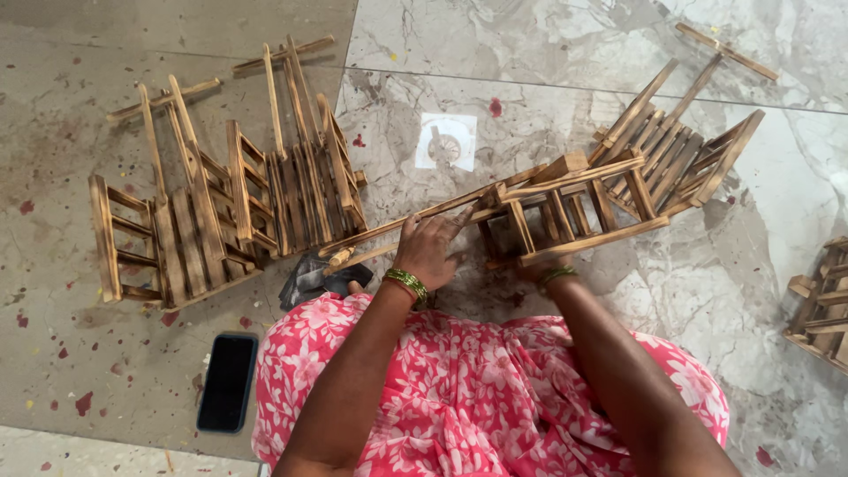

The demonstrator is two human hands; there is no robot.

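A small wooden slatted cart (565, 212) with long handle sticks lies tilted in front of me on the floor. My left hand (430, 249) rests on its long handle stick (397, 225), fingers curled over it. My right hand (541, 268) is mostly hidden under the cart's frame and grips its lower rail; only the wrist with green bangles shows. A dark cloth (316, 277) lies under the handle's end near my knee.
Two like wooden carts (190, 225) (309, 172) lie at the left, another (676, 146) at the back right, a further one (826, 300) at the right edge. A black phone (228, 382) lies on the floor at my left. A white square marks the floor (446, 141).
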